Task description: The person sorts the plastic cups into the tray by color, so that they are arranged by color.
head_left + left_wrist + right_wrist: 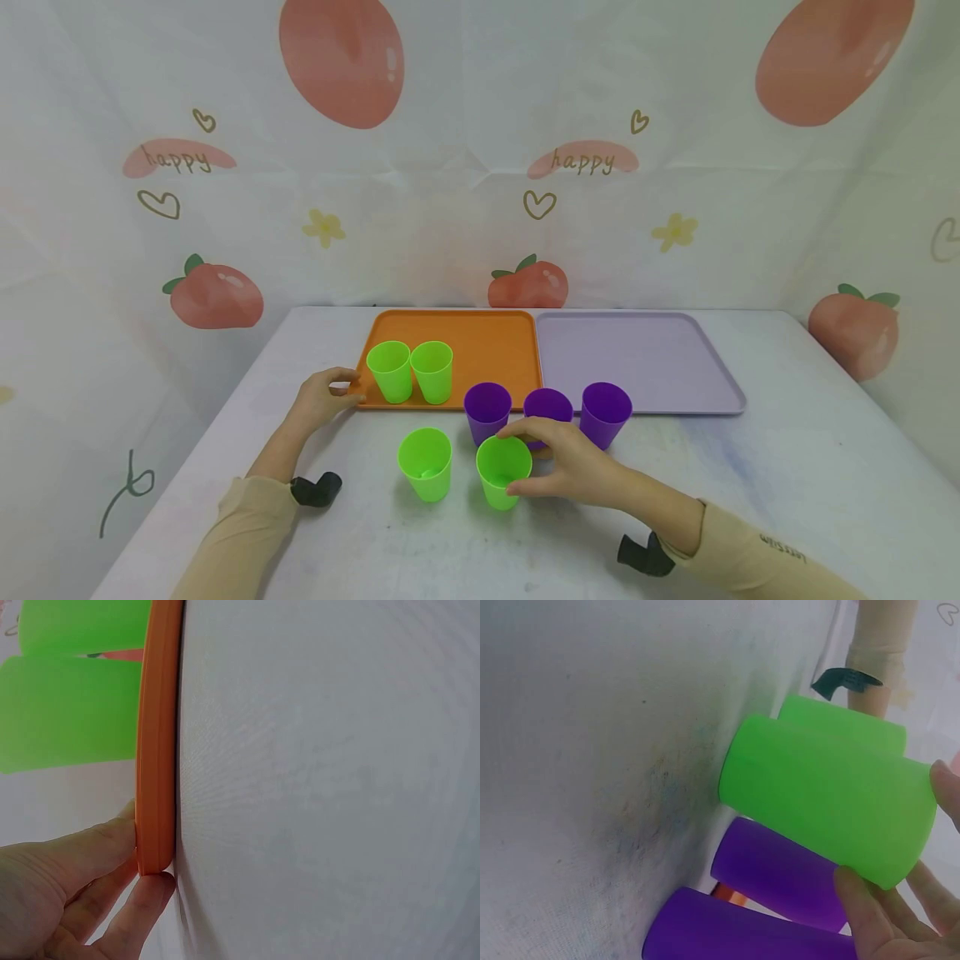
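Observation:
My right hand (573, 462) grips a green cup (501, 479) near its rim, thumb on the near side and fingers on the far side. The base of this green cup (825, 795) is close to the white table in the right wrist view. Just left of it stands another green cup (426, 467). My left hand (321, 400) pinches the near left corner of the orange tray (495, 358), thumb at the rim of the tray (157, 750) in the left wrist view. Two green cups (390, 371) stand upright side by side on that tray.
A purple cup (487, 408), a second purple cup (547, 406) partly hidden by my right hand, and a third purple cup (606, 412) stand in a row before the trays. A pale lilac tray (637, 358) adjoins the orange one. A printed cloth (450, 208) hangs behind.

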Action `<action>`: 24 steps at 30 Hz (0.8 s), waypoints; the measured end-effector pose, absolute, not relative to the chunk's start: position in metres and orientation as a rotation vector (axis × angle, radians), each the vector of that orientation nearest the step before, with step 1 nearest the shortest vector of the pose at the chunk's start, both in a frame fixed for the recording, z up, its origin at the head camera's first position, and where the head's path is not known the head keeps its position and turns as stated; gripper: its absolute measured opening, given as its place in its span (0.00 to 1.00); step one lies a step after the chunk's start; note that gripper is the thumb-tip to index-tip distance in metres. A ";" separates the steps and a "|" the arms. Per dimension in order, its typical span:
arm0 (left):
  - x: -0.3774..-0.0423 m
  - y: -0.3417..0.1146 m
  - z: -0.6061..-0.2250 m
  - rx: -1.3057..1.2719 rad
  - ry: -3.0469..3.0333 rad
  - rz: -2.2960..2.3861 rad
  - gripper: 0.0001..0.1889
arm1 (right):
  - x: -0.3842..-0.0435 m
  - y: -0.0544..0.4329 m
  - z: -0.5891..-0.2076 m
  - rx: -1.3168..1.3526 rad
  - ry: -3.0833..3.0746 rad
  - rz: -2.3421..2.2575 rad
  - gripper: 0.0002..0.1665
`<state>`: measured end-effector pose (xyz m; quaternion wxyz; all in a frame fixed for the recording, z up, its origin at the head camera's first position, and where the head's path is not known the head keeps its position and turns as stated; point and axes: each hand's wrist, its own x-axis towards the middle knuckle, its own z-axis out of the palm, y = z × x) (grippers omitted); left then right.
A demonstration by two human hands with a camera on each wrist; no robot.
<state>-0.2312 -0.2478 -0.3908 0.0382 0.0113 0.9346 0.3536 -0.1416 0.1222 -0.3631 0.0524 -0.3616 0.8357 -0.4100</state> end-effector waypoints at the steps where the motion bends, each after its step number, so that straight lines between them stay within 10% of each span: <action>1: -0.231 -0.248 -0.391 0.034 2.866 1.085 0.24 | -0.142 0.122 -0.363 -1.100 2.543 -1.245 0.32; 24: -0.233 -0.249 -0.393 0.034 2.870 1.093 0.24 | -0.144 0.125 -0.349 -1.114 2.523 -1.292 0.32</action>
